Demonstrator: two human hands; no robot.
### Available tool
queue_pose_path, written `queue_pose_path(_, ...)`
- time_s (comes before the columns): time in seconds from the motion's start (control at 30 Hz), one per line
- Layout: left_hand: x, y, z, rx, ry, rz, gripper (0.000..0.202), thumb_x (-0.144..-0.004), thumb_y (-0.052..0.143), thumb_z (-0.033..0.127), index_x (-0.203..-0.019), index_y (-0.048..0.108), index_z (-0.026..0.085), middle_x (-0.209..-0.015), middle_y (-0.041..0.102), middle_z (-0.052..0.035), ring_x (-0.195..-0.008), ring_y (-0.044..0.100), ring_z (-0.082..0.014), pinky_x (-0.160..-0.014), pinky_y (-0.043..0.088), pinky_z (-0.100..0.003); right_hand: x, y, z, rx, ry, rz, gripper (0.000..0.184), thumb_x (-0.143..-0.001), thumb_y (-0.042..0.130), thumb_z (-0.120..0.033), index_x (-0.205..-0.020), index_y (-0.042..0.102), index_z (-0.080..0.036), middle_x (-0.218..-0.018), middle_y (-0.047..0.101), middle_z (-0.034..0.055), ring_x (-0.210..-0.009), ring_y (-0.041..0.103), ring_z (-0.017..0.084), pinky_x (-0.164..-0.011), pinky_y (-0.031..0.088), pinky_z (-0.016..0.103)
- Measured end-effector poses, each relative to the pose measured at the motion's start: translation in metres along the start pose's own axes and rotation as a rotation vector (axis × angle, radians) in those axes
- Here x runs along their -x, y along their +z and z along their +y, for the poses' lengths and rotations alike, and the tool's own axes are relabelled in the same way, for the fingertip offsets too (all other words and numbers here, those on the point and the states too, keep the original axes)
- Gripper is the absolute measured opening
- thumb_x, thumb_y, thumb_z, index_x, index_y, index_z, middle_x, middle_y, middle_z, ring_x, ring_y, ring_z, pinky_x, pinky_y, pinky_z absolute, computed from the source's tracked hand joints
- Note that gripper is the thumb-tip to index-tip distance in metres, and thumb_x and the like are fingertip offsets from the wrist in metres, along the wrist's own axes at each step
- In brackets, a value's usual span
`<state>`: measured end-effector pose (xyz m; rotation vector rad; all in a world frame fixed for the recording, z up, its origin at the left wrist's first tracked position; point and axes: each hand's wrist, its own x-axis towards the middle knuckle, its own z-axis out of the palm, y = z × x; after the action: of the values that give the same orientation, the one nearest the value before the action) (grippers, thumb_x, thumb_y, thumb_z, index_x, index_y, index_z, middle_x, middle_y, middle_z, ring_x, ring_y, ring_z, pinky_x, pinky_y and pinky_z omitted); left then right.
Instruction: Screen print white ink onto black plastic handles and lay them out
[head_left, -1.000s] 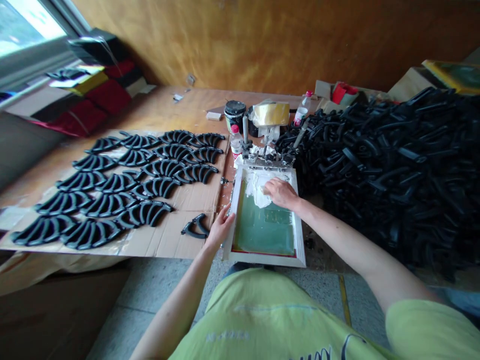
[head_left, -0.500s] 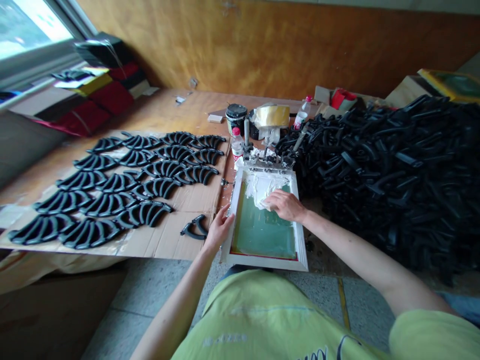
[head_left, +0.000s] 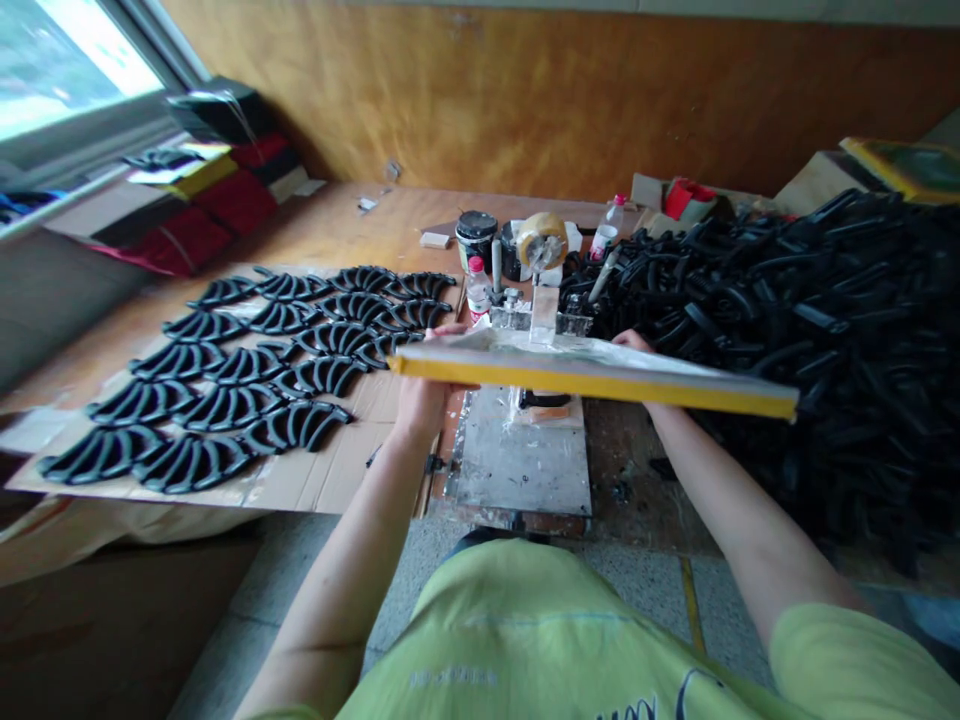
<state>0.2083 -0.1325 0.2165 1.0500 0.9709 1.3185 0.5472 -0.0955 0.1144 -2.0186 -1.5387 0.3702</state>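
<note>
A screen-printing frame (head_left: 592,381) is tilted up toward me, its yellow-edged front side raised and its far end by the metal clamp (head_left: 577,322). My left hand (head_left: 424,395) is closed around the frame's left side, fingers partly hidden. On the right side, my right hand (head_left: 634,341) grips it too, mostly hidden behind the frame. Under it lies a whitish metal base plate (head_left: 525,460) with a black curved part (head_left: 545,399) near its far end. A pale, flat scraper-like piece (head_left: 544,314) stands upright at the screen's far end.
Rows of black curved parts (head_left: 202,407) lie on cardboard (head_left: 375,410) at left. A large heap of black parts (head_left: 787,300) fills the right. Behind the clamp are a tape roll (head_left: 542,241), paint tubs (head_left: 476,232) and red-capped bottles (head_left: 477,285). Boxes (head_left: 202,210) stand by the window.
The frame has swung up from lying flat, uncovering the base plate and the black part. My right hand has left the white paste for the frame's right side; my left hand has risen with it.
</note>
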Motion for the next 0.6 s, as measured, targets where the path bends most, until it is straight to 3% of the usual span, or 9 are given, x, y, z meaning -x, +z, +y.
queue_pose_path(0.1, -0.01, 0.01, -0.002, 0.052, -0.035, 0.046, 0.053, -0.086, 0.048, 0.063, -0.113, 0.06, 0.019, -0.091, 0.069, -0.0062, -0.08, 0.067, -0.0169, -0.06, 0.053, -0.025, 0.036, 0.03, 0.008, 0.012, -0.212, -0.186, 0.031, -0.08, 0.069, -0.027, -0.11, 0.065, -0.019, -0.099, 0.069, 0.006, -0.093, 0.061, 0.02, -0.085, 0.047, 0.034)
queue_pose_path(0.17, 0.0, 0.012, -0.021, 0.069, -0.117, 0.074, 0.056, -0.087, 0.044, 0.065, -0.118, 0.056, 0.02, -0.097, 0.07, -0.0075, -0.08, 0.067, -0.0163, -0.059, 0.053, -0.024, 0.059, 0.047, -0.003, 0.064, -0.37, -0.262, 0.034, -0.078, 0.072, -0.026, -0.111, 0.066, -0.022, -0.104, 0.067, 0.0056, -0.101, 0.058, 0.021, -0.09, 0.045, 0.036)
queue_pose_path(0.27, 0.035, 0.011, -0.065, 0.051, -0.502, -0.03, 0.058, -0.086, 0.05, 0.064, -0.121, 0.054, 0.018, -0.107, 0.071, -0.0125, -0.081, 0.069, -0.0196, -0.055, 0.054, -0.026, 0.094, 0.061, -0.036, 0.11, -0.44, -0.206, 0.017, -0.087, 0.064, -0.026, -0.102, 0.07, -0.022, -0.098, 0.065, 0.0064, -0.1, 0.055, 0.022, -0.091, 0.042, 0.037)
queue_pose_path(0.33, 0.061, 0.008, -0.092, 0.07, -0.713, -0.071, 0.053, -0.084, 0.055, 0.06, -0.116, 0.057, 0.017, -0.108, 0.071, -0.0137, -0.087, 0.07, -0.0231, -0.057, 0.055, -0.028, 0.118, 0.065, -0.06, 0.087, -0.548, -0.191, 0.016, -0.09, 0.06, -0.029, -0.099, 0.071, -0.022, -0.092, 0.064, 0.006, -0.096, 0.054, 0.021, -0.089, 0.043, 0.035)
queue_pose_path(0.43, 0.09, -0.011, -0.116, 0.11, -0.784, 0.036, 0.038, -0.086, 0.057, 0.052, -0.097, 0.061, 0.015, -0.09, 0.073, -0.0097, -0.085, 0.071, -0.0228, -0.058, 0.055, -0.026, 0.143, 0.062, -0.076, 0.046, -0.826, -0.318, 0.02, -0.093, 0.056, -0.031, -0.106, 0.07, -0.026, -0.091, 0.064, 0.0042, -0.095, 0.054, 0.02, -0.088, 0.043, 0.032)
queue_pose_path(0.5, 0.1, -0.042, -0.122, 0.068, -0.774, 0.164, 0.033, -0.089, 0.051, 0.046, -0.09, 0.062, 0.015, -0.081, 0.072, -0.0079, -0.074, 0.071, -0.0201, -0.053, 0.052, -0.025, 0.143, 0.046, -0.056, 0.085, -0.785, -0.319, 0.022, -0.094, 0.052, -0.029, -0.109, 0.068, -0.026, -0.094, 0.066, 0.0042, -0.095, 0.055, 0.019, -0.087, 0.044, 0.032)
queue_pose_path(0.6, 0.112, -0.111, -0.127, -0.139, -0.735, 0.456, 0.034, -0.092, 0.039, 0.04, -0.084, 0.061, 0.016, -0.071, 0.07, -0.0059, -0.057, 0.066, -0.016, -0.047, 0.048, -0.023, 0.121, 0.003, 0.017, 0.305, -0.306, -0.081, 0.023, -0.093, 0.048, -0.019, -0.105, 0.068, -0.021, -0.1, 0.065, 0.0103, -0.098, 0.056, 0.024, -0.086, 0.046, 0.036)
